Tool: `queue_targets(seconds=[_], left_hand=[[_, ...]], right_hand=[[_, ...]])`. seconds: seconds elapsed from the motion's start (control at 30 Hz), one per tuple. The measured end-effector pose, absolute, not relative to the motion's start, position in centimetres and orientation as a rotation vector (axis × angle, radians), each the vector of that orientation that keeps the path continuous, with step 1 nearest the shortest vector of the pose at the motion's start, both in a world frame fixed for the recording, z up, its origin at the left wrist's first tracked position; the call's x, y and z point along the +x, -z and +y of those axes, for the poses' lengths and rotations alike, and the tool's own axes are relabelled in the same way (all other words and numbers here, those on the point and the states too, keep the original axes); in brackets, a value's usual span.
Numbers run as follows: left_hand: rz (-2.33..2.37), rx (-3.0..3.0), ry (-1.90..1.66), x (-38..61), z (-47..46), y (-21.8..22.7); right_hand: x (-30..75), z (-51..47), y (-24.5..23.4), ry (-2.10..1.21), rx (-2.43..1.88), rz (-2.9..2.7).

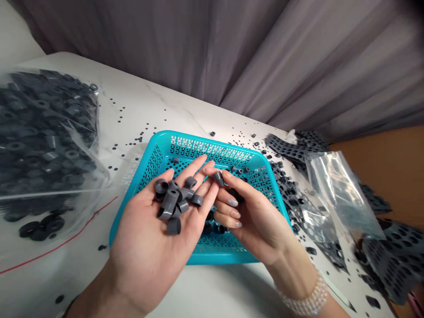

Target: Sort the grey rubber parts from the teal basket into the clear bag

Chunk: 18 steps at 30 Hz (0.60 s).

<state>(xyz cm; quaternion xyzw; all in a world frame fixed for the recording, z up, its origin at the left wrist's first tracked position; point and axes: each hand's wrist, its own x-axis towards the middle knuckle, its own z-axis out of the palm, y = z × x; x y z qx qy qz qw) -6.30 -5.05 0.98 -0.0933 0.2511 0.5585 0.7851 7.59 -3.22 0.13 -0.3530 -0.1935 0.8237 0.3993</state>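
My left hand point(149, 251) is palm up over the basket, with its fingers stretched out. A heap of small grey tube-shaped caps point(170, 201) lies on its palm and fingers; at least one has a hole in its end. Beside the left fingertips, my right hand point(255, 207) pinches one grey cap point(217, 178) between thumb and forefinger, while its other fingers are curled. Under both hands stands a turquoise plastic basket point(228, 258) with openwork walls. More small grey pieces point(217, 227) lie in it, partly hidden by the hands.
At the left is a clear zip bag point(96, 145) full of grey cylindrical pieces. To the right lie perforated dark sheets point(397, 251), a clear plastic bag point(344, 194) and loose dark bits point(288, 181). Small dark discs dot the white table point(132, 97). A grey curtain point(198, 44) hangs behind.
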Motion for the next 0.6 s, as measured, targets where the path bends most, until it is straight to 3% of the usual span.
queue_targets(seconds=[0.6], left_hand=[[0.551,-0.235,-1.126,-6.02,-5.05,-0.86]], right_hand=[[7.5,-3.1,0.04,-1.804,-0.975,-0.528]])
